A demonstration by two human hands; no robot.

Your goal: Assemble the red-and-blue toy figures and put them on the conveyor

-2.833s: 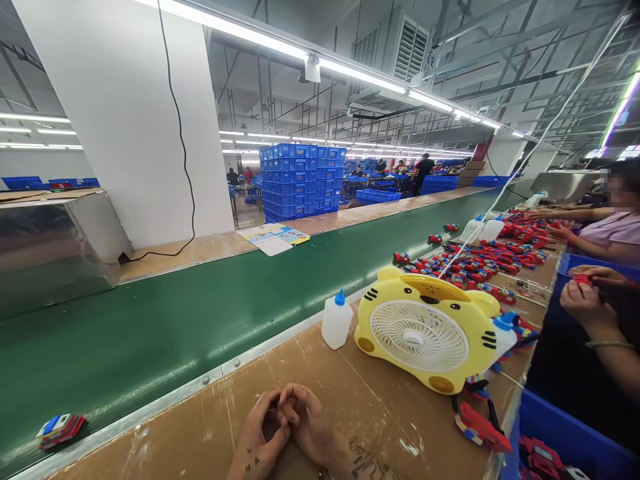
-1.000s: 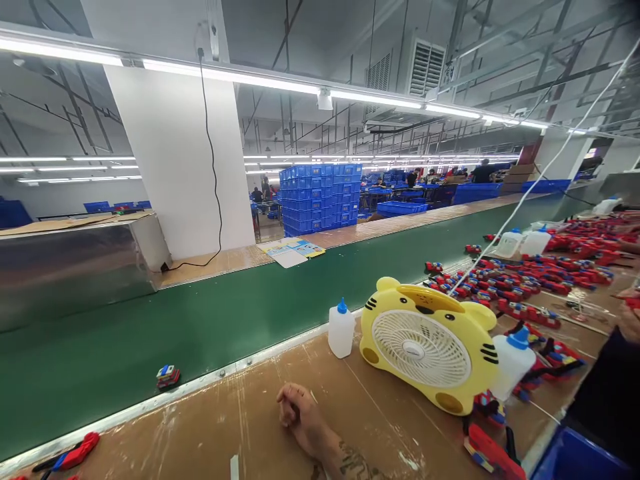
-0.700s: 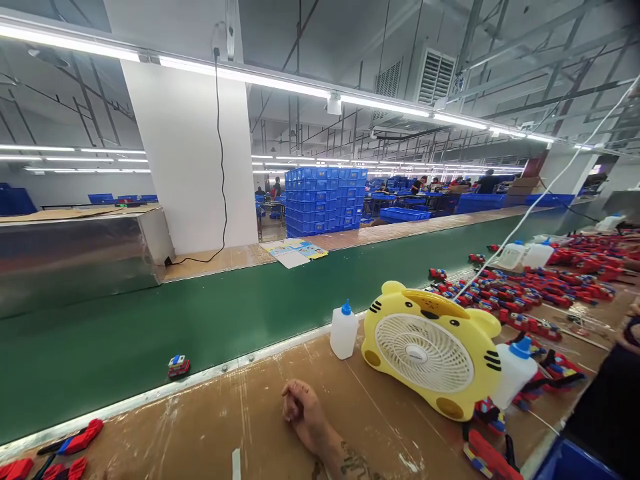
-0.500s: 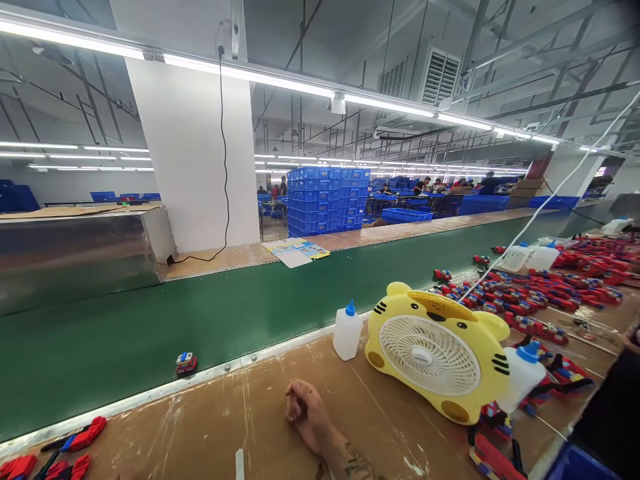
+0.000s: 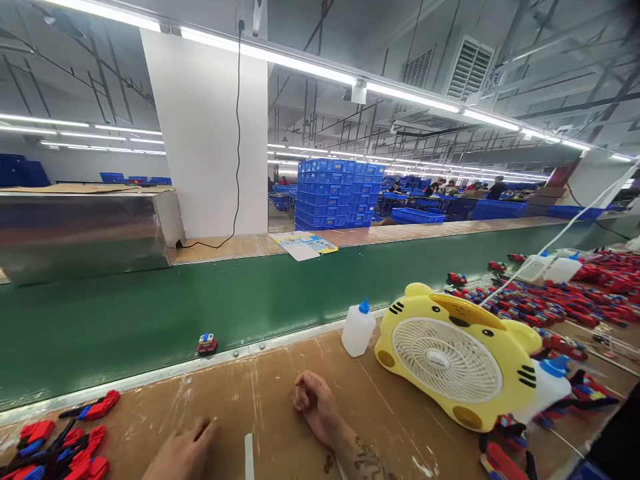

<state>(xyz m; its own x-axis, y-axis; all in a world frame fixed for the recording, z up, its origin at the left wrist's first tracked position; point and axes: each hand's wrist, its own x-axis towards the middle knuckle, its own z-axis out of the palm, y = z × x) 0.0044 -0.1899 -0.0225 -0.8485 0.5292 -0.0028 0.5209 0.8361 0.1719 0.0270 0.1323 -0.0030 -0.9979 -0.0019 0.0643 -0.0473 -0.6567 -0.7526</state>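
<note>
My left hand has its back up at the lower edge, low over the brown tabletop. A small gap shows between thumb and forefinger; nothing is seen in it, and the other fingers are partly hidden. Right of it, my right hand rests on the tabletop with its fingers curled in, and no object shows in them. Nearest to my left hand is a pile of red, blue and black plastic toy parts. A white bottle with a blue cap stands beyond my right hand.
A yellow animal-shaped fan stands at right, with another blue-capped bottle behind it. Many red and blue toy parts cover the far right. A small toy piece sits on the green conveyor belt. A tape strip lies on the tabletop.
My left hand has come into view at the bottom. The view has turned a little, so things sit further right. My right hand stays curled on the tabletop.
</note>
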